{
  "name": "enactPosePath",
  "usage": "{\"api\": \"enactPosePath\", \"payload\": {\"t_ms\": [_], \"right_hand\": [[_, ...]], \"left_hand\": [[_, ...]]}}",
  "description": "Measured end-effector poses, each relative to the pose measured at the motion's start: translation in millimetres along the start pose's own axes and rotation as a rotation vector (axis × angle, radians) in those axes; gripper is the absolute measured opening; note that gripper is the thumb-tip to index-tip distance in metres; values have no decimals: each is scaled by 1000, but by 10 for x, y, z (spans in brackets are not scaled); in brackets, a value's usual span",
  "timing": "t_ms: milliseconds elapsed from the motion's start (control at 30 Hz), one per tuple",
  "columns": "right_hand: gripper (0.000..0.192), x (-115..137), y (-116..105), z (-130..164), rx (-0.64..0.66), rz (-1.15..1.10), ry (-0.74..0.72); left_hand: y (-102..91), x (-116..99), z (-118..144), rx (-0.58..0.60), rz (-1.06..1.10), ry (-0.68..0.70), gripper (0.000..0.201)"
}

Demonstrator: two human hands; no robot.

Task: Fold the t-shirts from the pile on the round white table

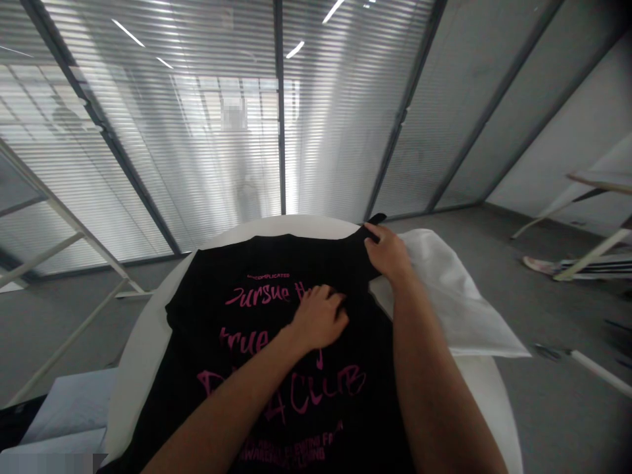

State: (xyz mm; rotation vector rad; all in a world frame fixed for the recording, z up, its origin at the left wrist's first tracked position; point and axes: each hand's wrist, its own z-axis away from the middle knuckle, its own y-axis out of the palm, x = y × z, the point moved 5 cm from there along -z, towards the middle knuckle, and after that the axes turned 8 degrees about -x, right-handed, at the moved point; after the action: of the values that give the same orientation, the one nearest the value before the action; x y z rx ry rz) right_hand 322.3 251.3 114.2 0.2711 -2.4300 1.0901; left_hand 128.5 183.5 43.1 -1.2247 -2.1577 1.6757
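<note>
A black T-shirt [291,263] with pink lettering lies spread, print side up, over a round white table [141,349]. My right hand [388,252] is closed on its sleeve at the far right, the thumb and index finger pinching the black cloth near the sleeve's end. My left hand [320,319] rests palm down on the printed chest, covering part of the lettering. Its fingers are bent and the thumb stands apart from them, with no cloth visibly gathered. The lower part of the shirt runs out of view beneath my forearms.
A white translucent bag or sheet [454,303] lies over the table's right side. Papers [72,401] are at lower left, near a white metal frame [74,220]. Glass panels with blinds [237,131] stand behind the table. Another table [602,181] is at right.
</note>
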Motion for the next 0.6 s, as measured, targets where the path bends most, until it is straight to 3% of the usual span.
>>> {"api": "enactPosePath", "payload": {"t_ms": [67, 133, 300, 433, 500, 600], "right_hand": [[59, -88, -58, -6, -5, 42, 2], [68, -180, -100, 6, 4, 72, 1], [70, -284, -199, 30, -63, 71, 47], [69, -125, -210, 4, -116, 33, 21], [68, 1, -133, 8, -59, 14, -33], [66, 173, 78, 78, 127, -7, -133]], "left_hand": [[191, -313, 90, 62, 76, 128, 51], [342, -448, 207, 115, 96, 204, 55], [456, -412, 354, 154, 95, 261, 54], [440, -386, 330, 202, 115, 276, 53], [434, -387, 322, 222, 130, 292, 52], [433, -385, 325, 235, 139, 313, 51]]}}
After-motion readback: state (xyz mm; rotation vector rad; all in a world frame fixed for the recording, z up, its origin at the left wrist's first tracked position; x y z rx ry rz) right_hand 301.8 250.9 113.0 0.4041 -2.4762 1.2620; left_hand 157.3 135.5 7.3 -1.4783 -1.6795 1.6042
